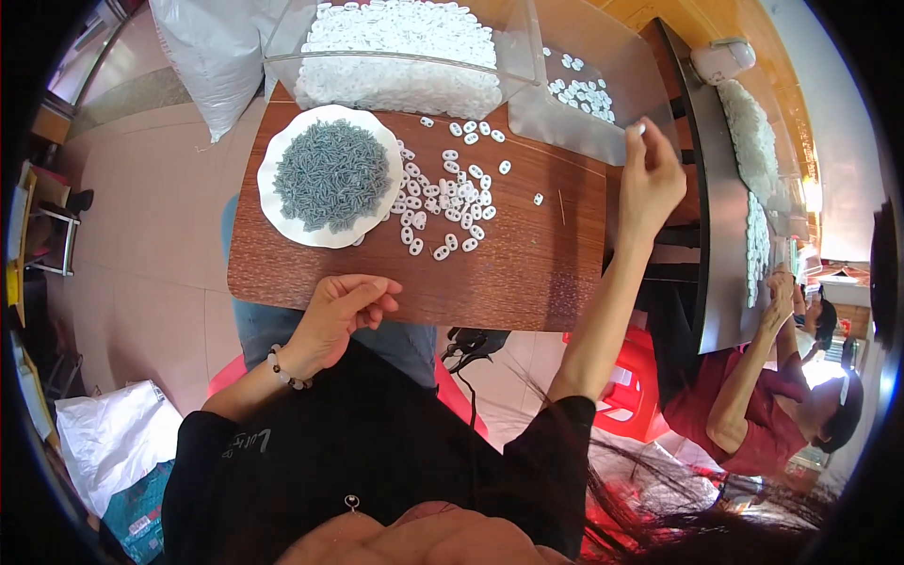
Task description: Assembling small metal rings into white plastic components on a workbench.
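Observation:
My right hand (652, 184) is raised beside the right-hand clear bin (570, 127), its thumb and fingers pinching a small white piece (641, 129). Over the table's near edge, my left hand (347, 306) is curled closed, thumb against the fingers; whatever lies inside is hidden. Just beyond it stands a white scalloped plate (273, 215) heaped with small grey rod-shaped pegs (331, 174). Loose white oval pieces with two dark holes (460, 193) are scattered to the right of the plate. Several similar pieces (582, 97) lie in the right-hand bin.
A clear bin (518, 42) full of white pieces stands at the table's back. A thin stick (562, 207) lies on the brown table (527, 282). White sacks (212, 66) stand back left. At right, another person (753, 405) works at a dark table (720, 235) beside a red stool (626, 386).

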Motion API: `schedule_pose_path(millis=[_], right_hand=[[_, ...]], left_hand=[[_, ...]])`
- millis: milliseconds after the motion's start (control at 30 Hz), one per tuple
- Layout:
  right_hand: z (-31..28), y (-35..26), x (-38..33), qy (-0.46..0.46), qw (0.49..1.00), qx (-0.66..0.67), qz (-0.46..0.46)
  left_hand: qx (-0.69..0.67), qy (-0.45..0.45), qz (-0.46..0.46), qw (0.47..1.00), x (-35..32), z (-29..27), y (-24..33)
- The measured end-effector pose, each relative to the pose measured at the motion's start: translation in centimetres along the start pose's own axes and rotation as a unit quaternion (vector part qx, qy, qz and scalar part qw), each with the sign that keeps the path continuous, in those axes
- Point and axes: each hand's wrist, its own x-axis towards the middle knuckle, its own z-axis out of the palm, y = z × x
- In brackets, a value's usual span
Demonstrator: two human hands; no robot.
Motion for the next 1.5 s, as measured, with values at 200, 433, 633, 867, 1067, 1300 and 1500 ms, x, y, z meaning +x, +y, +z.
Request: schedule_pose_path(millis=[200,433,633,867,1067,1300,1500], right_hand=[[1.8,2.5,2.1,-0.054,0.983,-0.173,0.017],[2.1,-0.5,-6.9,-0.07,0.996,0.06,-0.017],[2.0,-2.7,-15.2,-0.284,0.956,0.061,0.041],[2.4,-4.1,-16.5,-0.33,0.941,0.051,-0.047],[2.6,-5.1,-16.6,-0.347,0.932,0.057,-0.092],[3.1,-4.9,-17.2,-0.363,0.924,0.05,-0.109],[3.2,-5.1,-17.6,-0.34,0.933,0.082,-0.085]], left_hand=[[-0.015,0.02,-0.001,1.0,0.0,-1.9,-0.6],[-0.002,0.036,-0.029,0.999,0.7,-2.2,-0.2],[0.029,0.01,-0.035,0.999,0.9,-1.7,0.1],[0.046,0.002,-0.031,0.998,0.7,-1.5,0.3],[0.056,0.0,-0.035,0.998,0.3,-1.5,0.1],[0.062,-0.004,-0.035,0.997,0.2,-1.2,-0.1],[0.1,-0.014,-0.022,0.995,0.9,-0.9,-0.3]])
